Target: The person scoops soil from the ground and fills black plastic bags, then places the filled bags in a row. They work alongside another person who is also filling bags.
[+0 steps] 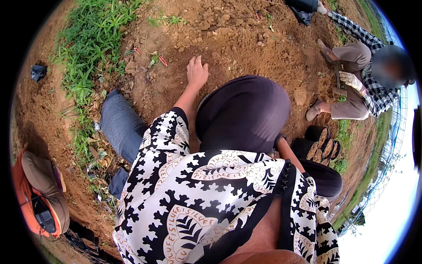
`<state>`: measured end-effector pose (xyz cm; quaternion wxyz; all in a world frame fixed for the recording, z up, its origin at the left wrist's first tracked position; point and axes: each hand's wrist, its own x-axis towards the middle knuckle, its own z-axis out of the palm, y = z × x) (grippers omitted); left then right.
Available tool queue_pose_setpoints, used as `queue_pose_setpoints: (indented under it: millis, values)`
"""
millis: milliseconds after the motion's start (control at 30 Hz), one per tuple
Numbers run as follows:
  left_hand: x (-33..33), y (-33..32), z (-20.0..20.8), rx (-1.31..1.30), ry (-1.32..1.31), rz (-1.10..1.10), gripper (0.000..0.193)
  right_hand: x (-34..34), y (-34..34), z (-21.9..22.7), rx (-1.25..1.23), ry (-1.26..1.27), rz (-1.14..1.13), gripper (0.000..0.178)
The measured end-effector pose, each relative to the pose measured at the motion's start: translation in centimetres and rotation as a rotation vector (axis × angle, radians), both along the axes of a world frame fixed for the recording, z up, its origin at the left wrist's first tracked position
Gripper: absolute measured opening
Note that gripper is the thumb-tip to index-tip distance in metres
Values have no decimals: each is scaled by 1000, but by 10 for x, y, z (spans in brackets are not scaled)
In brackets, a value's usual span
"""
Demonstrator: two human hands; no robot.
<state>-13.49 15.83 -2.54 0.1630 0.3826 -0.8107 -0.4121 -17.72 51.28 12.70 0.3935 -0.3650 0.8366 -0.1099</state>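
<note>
My left hand (197, 73) rests on the loose brown soil (220, 53), palm down, its fingers slightly bent and apart with nothing visible in them. Just left of it lie a thin red strip (163, 60) and another small red piece (136, 50). My right hand (275, 153) is low behind my bent knee; its fingers are mostly hidden, so any hold cannot be made out. Close to the right forearm stand several black pots filled with soil (317, 145). A long dark grey bundle (122, 123) lies beside my left arm.
Green plants (90, 57) run along the left, with a small black plastic piece (38, 72) beyond them. At the right a gloved co-worker (351, 81) squats with a hand tool (338, 81) and a black container (303, 4). Another person (46, 185) is at the lower left.
</note>
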Motion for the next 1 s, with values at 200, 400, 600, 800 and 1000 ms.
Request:
queue_pose_setpoints:
  millis: [200,400,600,800,1000]
  values:
    - [77,14,-84,-240,-47,-469,55,10,-54,9,175,-96,87,32]
    - [78,20,-49,96,-253,-568,52,-9,-63,-41,99,-77,221,31]
    - [97,-25,13,351,-230,-471,48,-8,-92,-27,97,-120,211,33]
    - [68,-82,125,419,-140,-471,45,-24,-84,-46,74,-54,265,39]
    - [16,-91,315,135,-225,-416,44,-41,-100,-25,-73,80,197,58]
